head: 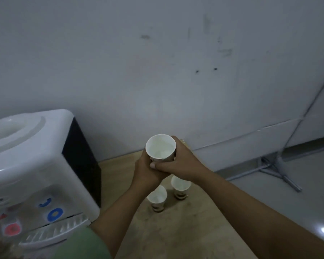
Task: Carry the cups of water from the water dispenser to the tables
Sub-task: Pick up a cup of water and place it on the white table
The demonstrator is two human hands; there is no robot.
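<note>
Both my hands hold one white paper cup (160, 148) with water in it, lifted above the wooden counter (187, 227). My left hand (145, 172) wraps the cup's lower left side. My right hand (183, 161) grips it from the right, thumb across the front. Two more paper cups stand on the counter below my hands: one (157, 198) nearer the dispenser, the other (180, 186) to its right, partly hidden by my right wrist. The white water dispenser (36, 161) stands at the left, with a blue tap (53, 214) and a red tap (12, 229).
A grey wall (157, 71) rises directly behind the counter. The dispenser's drip tray (54, 232) juts out at the lower left. To the right the counter ends above a pale floor (297, 212), where a metal stand base (277, 169) lies near the wall.
</note>
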